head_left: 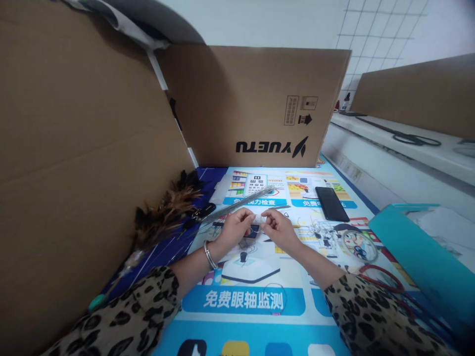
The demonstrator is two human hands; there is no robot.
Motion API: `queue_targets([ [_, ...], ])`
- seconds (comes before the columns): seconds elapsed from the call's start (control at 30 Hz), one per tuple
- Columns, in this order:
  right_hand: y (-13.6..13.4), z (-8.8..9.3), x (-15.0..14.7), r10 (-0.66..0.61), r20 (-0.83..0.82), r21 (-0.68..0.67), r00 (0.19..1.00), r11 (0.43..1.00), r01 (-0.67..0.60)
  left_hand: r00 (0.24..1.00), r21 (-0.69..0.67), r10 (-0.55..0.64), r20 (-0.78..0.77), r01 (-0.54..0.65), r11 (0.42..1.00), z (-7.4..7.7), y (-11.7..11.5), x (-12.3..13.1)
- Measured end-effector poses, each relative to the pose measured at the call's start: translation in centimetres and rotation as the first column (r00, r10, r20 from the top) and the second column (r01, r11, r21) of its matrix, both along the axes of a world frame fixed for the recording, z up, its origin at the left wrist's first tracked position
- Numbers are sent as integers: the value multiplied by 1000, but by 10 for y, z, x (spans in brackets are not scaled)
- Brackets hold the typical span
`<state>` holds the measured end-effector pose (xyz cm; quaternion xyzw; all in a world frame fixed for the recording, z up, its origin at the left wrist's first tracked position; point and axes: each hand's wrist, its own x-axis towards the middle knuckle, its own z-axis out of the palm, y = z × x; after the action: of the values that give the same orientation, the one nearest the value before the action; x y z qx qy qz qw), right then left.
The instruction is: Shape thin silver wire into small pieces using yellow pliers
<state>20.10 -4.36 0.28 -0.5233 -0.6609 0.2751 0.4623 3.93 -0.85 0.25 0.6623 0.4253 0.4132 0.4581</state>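
1. Over the colourful printed table cover [315, 333], your left hand [237, 228] pinches a thin, pale, wire-like loop [256, 232] between thumb and fingers.
2. Your right hand [280, 228], fingertips drawn narrow, pinches the loop's other side, so it sits between your hands.
3. Just below your left fingertips is a small dark box [253, 236].
4. Beyond your hands lies a bundle of long, thin grey rods [248, 199]; to the right, a black rectangular phone [331, 203].
5. Off left lies a brown feather duster [159, 215].

Leopard-print sleeves [128, 314], silver bracelet [209, 255]
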Motion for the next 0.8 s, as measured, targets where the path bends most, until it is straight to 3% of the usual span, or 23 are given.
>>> queue_targets([
  [0.43, 0, -2, 1, -22, 9, -6, 1000, 1000, 22, 998, 3, 39, 49, -39, 999, -1, 3, 0],
  [0.8, 0, -3, 0, 8, -10, 12, 1000, 1000, -8, 1000, 36, -22, -7, 22, 999, -2, 1, 1],
])
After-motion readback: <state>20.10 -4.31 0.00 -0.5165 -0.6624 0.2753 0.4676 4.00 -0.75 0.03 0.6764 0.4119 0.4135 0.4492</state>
